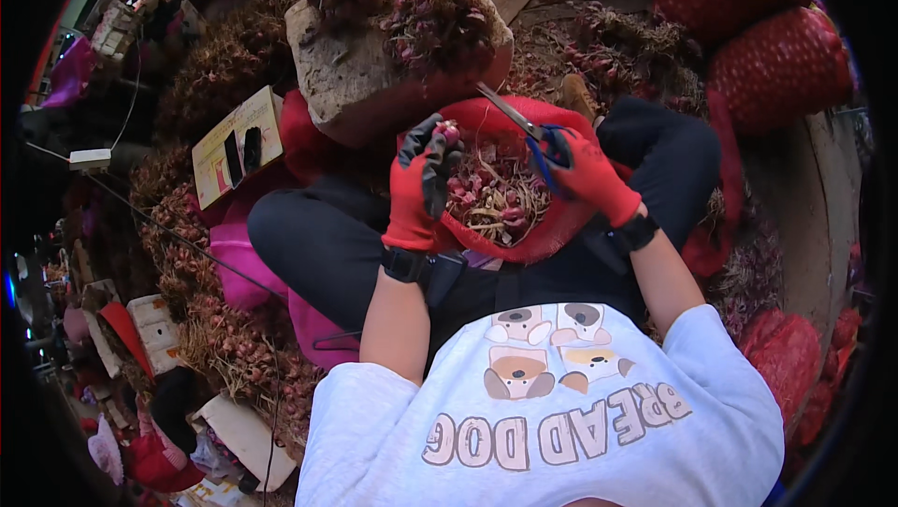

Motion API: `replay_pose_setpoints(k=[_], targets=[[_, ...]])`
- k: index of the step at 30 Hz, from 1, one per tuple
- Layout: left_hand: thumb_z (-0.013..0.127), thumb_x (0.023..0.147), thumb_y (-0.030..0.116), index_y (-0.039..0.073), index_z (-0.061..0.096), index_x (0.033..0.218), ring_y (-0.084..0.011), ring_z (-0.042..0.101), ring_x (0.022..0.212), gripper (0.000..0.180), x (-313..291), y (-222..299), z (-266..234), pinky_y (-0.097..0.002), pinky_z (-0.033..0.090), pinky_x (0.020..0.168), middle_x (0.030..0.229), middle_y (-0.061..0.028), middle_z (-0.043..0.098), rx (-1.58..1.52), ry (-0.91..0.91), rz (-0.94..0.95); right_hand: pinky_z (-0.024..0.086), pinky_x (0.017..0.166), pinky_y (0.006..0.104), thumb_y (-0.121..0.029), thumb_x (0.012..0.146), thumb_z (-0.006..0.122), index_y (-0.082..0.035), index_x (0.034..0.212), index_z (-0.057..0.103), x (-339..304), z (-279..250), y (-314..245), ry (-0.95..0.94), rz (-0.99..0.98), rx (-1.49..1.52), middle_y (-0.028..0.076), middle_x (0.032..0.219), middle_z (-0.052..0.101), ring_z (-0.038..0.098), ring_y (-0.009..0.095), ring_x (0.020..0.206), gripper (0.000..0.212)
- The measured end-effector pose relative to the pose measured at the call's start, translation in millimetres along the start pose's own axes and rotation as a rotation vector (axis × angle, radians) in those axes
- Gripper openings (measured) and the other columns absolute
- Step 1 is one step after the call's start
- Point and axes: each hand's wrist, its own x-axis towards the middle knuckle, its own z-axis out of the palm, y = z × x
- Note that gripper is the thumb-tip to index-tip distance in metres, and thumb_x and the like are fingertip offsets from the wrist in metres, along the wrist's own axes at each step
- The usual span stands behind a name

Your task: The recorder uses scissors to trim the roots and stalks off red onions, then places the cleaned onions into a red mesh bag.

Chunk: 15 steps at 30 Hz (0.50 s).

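Note:
My left hand (418, 180), in a red glove with dark palm and fingers, is closed around a small shallot (450, 131) that shows at the fingertips. My right hand (591, 172), gloved in red, grips the blue handles of a pair of scissors (519, 118). Their metal blades point up and left, away from the shallot. Between both hands, a red mesh sack (564, 227) lies open in my lap, holding loose shallots and dry stalk trimmings (500, 191). Beyond it, bunches of shallots (438, 28) rest on a pale, worn block (346, 86).
Heaps of dried shallots (224, 320) line the left side. A yellowish box (238, 147) there carries two dark, phone-like objects. Full red mesh sacks (778, 67) stand at the far right, and a thin cable (178, 240) runs across the left.

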Motion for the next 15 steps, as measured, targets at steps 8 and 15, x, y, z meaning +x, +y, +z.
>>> replay_pose_setpoints(k=[8,15], targets=[[0.049,0.092,0.004,0.001,0.046,0.127,-0.0108,0.058,0.088,0.036,-1,-8,3,-0.025,0.05,0.08,0.1,-0.0026,0.058,0.082,-0.011,0.036,0.048,0.075,0.0379,-0.019,0.068,0.074,-0.006,0.104,0.059,-20,7,-19,0.058,-0.07,-0.102,0.013,0.097,0.061,0.061,0.032,0.085,0.041],[0.056,0.087,-0.001,0.0,0.053,0.12,-0.0043,0.054,0.082,0.034,-5,-3,21,-0.0196,0.044,0.075,0.104,-0.0013,0.058,0.373,0.141,0.073,0.049,0.075,0.0385,-0.028,0.062,0.075,-0.01,0.104,0.058,-21,11,-6,0.059,-0.013,-0.33,0.01,0.097,0.061,0.061,0.029,0.087,0.049]])
